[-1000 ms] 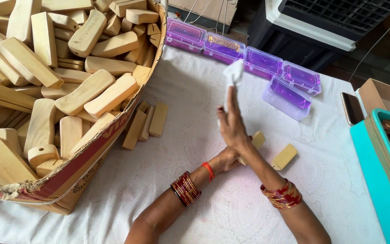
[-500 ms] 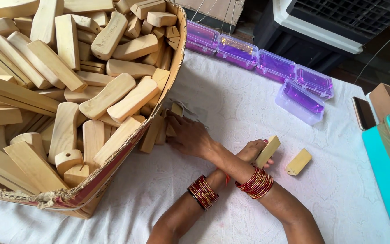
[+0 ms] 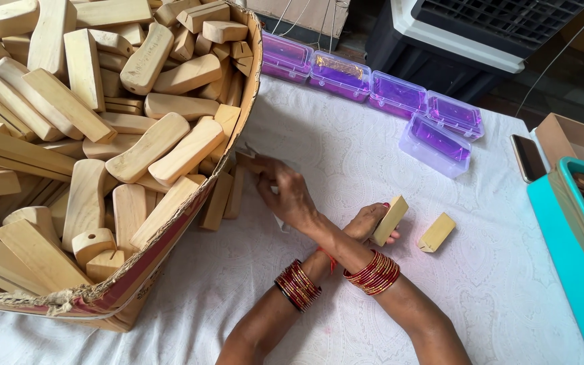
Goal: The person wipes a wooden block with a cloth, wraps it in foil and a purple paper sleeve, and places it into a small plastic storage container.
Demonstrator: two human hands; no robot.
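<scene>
The two forearms cross on the desk (image 3: 346, 155), which is covered with a white patterned cloth. The right hand (image 3: 285, 192) reaches across to the left, fingers curled round a small piece of white cloth (image 3: 282, 220) just beside the short pale wooden blocks (image 3: 223, 199) that lean against the carton. The left hand (image 3: 368, 222) lies under the right forearm and is closed on a small rectangular pale wooden block (image 3: 390, 220), held tilted on end. A second small pale wooden block (image 3: 436, 232) lies flat on the desk just to the right of it, apart from the hand. Both wrists carry stacks of red bangles (image 3: 372, 272).

A large torn cardboard box (image 3: 170, 233), heaped with long, rounded pale wooden pieces (image 3: 147, 147), fills the left side and presses close to the right hand. Along the far edge stand several clear purple plastic boxes with lids (image 3: 434, 138). On the right are a dark phone (image 3: 528, 157), an open brown cardboard box (image 3: 566, 138) and a teal plastic crate (image 3: 566, 233), well apart from the hands.
</scene>
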